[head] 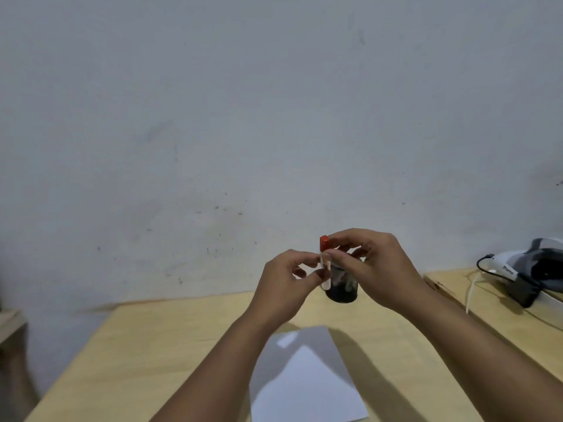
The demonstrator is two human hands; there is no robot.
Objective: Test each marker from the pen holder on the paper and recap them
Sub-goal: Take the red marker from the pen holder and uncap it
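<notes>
Right now, nearest you, the paper [307, 382] lies flat on the wooden table [146, 354] between your forearms, and no marks show on the part in view. Above it, both hands meet in the air. Your left hand [283, 284] pinches the white barrel of the marker [324, 269] between thumb and fingertips, holding it roughly upright. Your right hand [374, 269] arches over from the side, thumb and forefinger closed on the red cap [323, 242] at the top. Whether the cap is coming off or going on, you cannot tell from here; with the sheet apparently clean, uncapping for a test seems likelier. If so, pull straight along the barrel, then bring the tip down to the paper. Just behind your hands stands the dark pen holder [342, 289], partly hidden, near the table's far edge. Beyond it is the wall [243, 117].
</notes>
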